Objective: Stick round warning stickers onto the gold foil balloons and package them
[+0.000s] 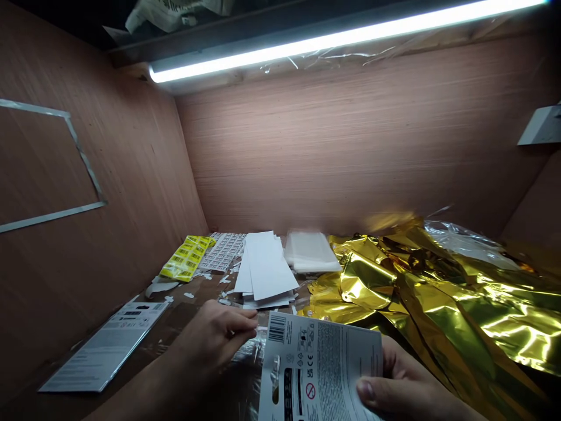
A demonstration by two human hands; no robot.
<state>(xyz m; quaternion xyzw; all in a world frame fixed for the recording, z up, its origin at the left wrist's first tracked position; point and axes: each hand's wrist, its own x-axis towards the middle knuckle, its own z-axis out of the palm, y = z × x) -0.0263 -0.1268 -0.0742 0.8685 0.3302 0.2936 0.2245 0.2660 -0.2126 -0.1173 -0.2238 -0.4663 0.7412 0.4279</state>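
My right hand (398,380) grips a printed packaging card (324,356) by its right side, thumb on the front. The card has a barcode, small text, symbols and a hang hole, and its lower part runs out of view. My left hand (223,330) is closed in a pinch just left of the card's top corner, apart from it. Whatever lies between those fingertips, if anything, is too small to make out. A similar printed package (109,345) lies flat at the left of the table.
Beyond my hands lie white paper slips (265,266), a stack of clear bags (311,251), white label sheets (223,251) and yellow label sheets (188,257). Crumpled gold foil (438,280) covers the right side. Wooden walls enclose the table beneath a light tube (350,41).
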